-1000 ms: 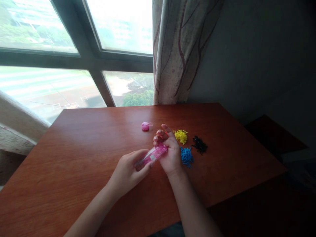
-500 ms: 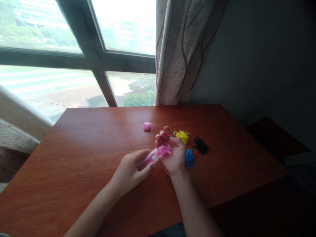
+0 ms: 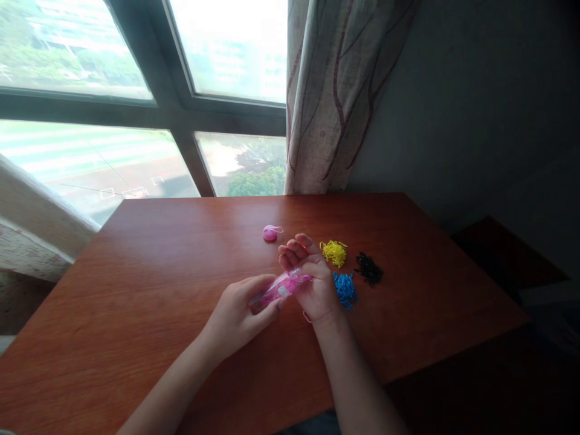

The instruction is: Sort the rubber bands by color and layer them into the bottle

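My left hand [image 3: 242,308] is closed around a clear plastic container [image 3: 277,291] of pink rubber bands, tilted with its far end toward my other palm. A small pale label shows on its side. Palm up, my right hand [image 3: 315,284] is cupped at that end, fingers loosely curled and apart, thumb over the pink bands there. Something red shows between its fingers. A pink loop [image 3: 307,316] sticks out beside the right wrist. Just right of this hand lies a pile of blue rubber bands [image 3: 345,290]; whether loose bands rest in the palm is hidden.
On the brown wooden table [image 3: 136,314] are a yellow pile of bands [image 3: 334,252], a black pile [image 3: 369,269] and a round pink object with a loop [image 3: 270,233]. A window and a curtain [image 3: 330,96] stand behind the far edge.
My right hand has shifted slightly left and its thumb has come across the container's end. More of the blue pile shows. My left hand and the container have hardly moved.
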The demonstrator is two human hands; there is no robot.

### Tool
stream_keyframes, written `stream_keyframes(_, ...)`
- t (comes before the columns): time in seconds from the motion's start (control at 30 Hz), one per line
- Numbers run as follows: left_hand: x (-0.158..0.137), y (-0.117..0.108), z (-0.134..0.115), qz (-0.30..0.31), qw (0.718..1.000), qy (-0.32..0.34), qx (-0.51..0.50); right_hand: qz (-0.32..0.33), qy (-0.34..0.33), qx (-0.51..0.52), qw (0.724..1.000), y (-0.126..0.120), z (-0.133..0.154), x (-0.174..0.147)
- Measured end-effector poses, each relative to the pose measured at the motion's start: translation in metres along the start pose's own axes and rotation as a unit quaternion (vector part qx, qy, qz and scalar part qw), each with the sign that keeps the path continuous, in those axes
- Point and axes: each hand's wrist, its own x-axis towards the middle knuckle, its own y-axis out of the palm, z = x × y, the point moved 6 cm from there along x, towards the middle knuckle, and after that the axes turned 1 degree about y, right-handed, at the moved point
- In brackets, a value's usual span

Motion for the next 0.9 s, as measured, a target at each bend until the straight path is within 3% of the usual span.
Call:
stream_keyframes(0.37, 0.000, -0.001, -0.003, 0.006, 1.000, -0.007, 0.011, -0.098, -0.015, 0.035, 0.994, -0.006, 0.014, 0.001)
stream_keyframes(0.67, 0.000, -0.001, -0.004, 0.026, 1.000, -0.012, 0.009, -0.069, -0.075, -0.024, 0.995, 0.003, 0.023, -0.003)
stream_keyframes(0.9, 0.000, 0.003, -0.002, 0.025, 1.000, -0.013, 0.015, -0.033, -0.130, -0.135, 0.982, 0.012, 0.023, -0.006)
